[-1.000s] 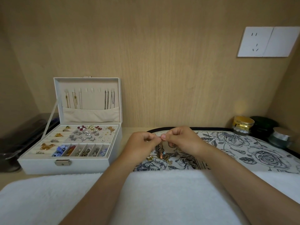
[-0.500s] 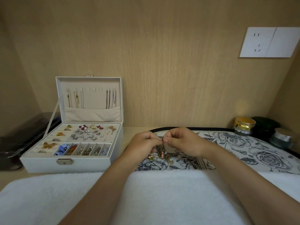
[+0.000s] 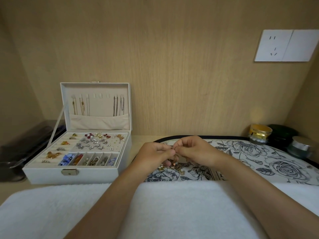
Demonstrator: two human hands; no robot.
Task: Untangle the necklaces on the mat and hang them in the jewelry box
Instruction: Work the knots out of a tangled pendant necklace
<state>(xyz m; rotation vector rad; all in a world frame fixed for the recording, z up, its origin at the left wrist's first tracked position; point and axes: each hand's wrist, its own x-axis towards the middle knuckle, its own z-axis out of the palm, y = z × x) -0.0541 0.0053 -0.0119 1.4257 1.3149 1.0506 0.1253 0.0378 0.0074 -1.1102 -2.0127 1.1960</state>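
Both hands meet just above the flowered mat [image 3: 269, 157]: the left hand [image 3: 155, 155] and right hand [image 3: 195, 152] each hold a pinching grip on a thin chain [image 3: 174, 147] between them. The rest of the tangled necklaces [image 3: 177, 165] lies on the mat below. The open jewelry box [image 3: 77, 176] sits on the bench to the left, with several chains hanging in its lid.

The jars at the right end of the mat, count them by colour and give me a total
Gold jar: 1
Dark green jar: 1
Silver-lidded jar: 1
Total: 3
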